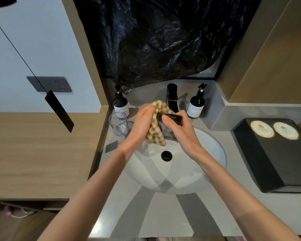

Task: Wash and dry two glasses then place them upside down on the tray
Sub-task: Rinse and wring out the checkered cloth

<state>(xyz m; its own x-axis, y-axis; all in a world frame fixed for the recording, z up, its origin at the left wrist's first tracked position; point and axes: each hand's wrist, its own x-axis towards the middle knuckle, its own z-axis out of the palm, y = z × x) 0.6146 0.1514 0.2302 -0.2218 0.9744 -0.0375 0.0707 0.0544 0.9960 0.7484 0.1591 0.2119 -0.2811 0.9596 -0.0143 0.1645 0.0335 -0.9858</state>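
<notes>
My right hand (178, 131) grips a clear glass (169, 126) above the back of the white sink (214, 150). Pressed against that glass is a checkered green and tan cloth (155, 129), which my left hand (142, 124) holds bunched at its top. A second clear glass (118, 124) stands upright on the grey counter left of the sink, apart from both hands. The black tray (266, 159) lies on the counter at the right with two round gold-rimmed coasters (274, 130) at its far end.
A black faucet (172, 97) rises behind the sink, with a dark pump bottle (120, 103) on its left and another (196, 104) on its right. The sink's black drain (166, 156) sits below my hands. A black plastic sheet (160, 37) covers the mirror.
</notes>
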